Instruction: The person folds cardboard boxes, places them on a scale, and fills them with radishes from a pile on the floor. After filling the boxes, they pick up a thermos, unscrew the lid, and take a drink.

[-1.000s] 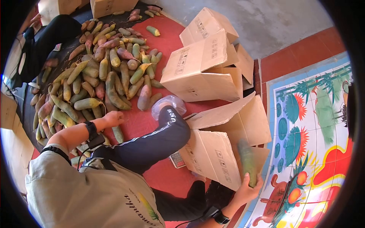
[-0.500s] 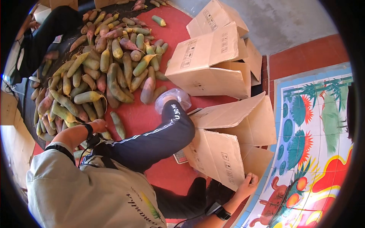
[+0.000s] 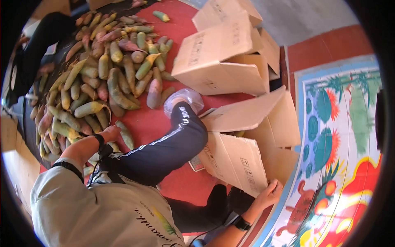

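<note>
My left hand [image 3: 110, 133] is curled at the near edge of a big heap of long green and reddish radishes [image 3: 117, 88], close beside a single green radish [image 3: 124, 135]. Its fingertips are turned away from view, so what they hold, if anything, is hidden. With closed fingers, my right hand [image 3: 270, 192] grips the near corner of an open cardboard box [image 3: 234, 160]. The box's flaps stand up, and a small bit of yellow-green shows inside. Its near side leans by my bent knee.
Behind that box stand other cardboard boxes [image 3: 218, 57] with raised flaps. A plastic-covered foot [image 3: 187, 103] rests on the red mat [image 3: 173, 187] between heap and boxes. A painted tile wall [image 3: 329, 164] borders the right. Another person's dark-clothed leg [image 3: 41, 45] is at upper left.
The whole view has shifted slightly up and left. My left hand has come nearer the single green radish. My right hand has moved a little at the box's corner.
</note>
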Action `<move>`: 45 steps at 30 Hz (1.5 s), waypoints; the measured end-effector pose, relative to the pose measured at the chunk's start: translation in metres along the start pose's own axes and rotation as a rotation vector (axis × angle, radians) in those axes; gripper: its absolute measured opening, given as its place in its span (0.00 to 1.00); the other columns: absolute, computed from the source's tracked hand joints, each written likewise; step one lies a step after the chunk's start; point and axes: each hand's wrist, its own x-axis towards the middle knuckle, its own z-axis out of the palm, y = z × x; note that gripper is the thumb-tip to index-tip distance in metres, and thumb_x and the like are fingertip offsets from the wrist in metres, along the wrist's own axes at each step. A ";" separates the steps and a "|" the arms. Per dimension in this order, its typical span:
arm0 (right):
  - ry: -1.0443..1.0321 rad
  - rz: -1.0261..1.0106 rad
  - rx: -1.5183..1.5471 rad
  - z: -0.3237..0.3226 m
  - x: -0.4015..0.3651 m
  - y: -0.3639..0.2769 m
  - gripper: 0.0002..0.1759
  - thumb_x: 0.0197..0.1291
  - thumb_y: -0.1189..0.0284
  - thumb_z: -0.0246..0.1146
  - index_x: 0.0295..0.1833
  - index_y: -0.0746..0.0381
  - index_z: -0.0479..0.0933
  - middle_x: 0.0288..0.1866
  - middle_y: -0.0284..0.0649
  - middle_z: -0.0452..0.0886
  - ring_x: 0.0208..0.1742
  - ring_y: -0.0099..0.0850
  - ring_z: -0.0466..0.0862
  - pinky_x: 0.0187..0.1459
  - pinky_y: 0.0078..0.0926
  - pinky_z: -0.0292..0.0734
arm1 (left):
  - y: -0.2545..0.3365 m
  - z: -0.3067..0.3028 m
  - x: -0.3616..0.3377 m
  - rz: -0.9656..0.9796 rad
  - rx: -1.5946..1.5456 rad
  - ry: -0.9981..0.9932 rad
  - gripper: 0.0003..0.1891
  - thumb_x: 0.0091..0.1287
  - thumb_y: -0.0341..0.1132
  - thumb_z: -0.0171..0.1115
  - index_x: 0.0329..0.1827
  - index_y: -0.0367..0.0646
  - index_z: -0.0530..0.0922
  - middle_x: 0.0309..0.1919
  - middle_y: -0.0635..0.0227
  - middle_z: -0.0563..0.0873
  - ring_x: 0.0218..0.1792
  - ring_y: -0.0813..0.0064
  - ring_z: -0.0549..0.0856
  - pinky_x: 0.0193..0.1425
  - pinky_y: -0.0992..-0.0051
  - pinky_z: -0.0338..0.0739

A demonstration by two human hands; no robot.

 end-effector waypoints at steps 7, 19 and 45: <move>0.186 -0.037 -0.018 0.006 -0.007 -0.002 0.06 0.56 0.81 0.58 0.39 0.65 0.78 0.36 0.44 0.80 0.38 0.38 0.80 0.42 0.32 0.75 | -0.021 -0.004 0.027 0.381 -0.103 0.187 0.16 0.58 0.36 0.59 0.48 0.42 0.78 0.48 0.55 0.81 0.52 0.58 0.79 0.57 0.65 0.73; 0.477 -0.195 -0.136 -0.051 -0.065 0.030 0.09 0.48 0.79 0.64 0.37 0.61 0.74 0.35 0.39 0.76 0.36 0.39 0.75 0.39 0.35 0.68 | -0.034 -0.061 0.056 0.502 -0.377 0.269 0.14 0.59 0.29 0.55 0.47 0.33 0.76 0.38 0.54 0.82 0.42 0.59 0.81 0.48 0.68 0.74; 0.320 1.361 -0.797 -0.224 -0.491 0.327 0.15 0.61 0.61 0.55 0.39 0.62 0.78 0.38 0.51 0.81 0.41 0.50 0.80 0.43 0.46 0.74 | -0.084 -0.149 0.039 0.508 -0.249 0.149 0.13 0.67 0.28 0.48 0.51 0.34 0.75 0.45 0.59 0.83 0.46 0.65 0.81 0.52 0.69 0.72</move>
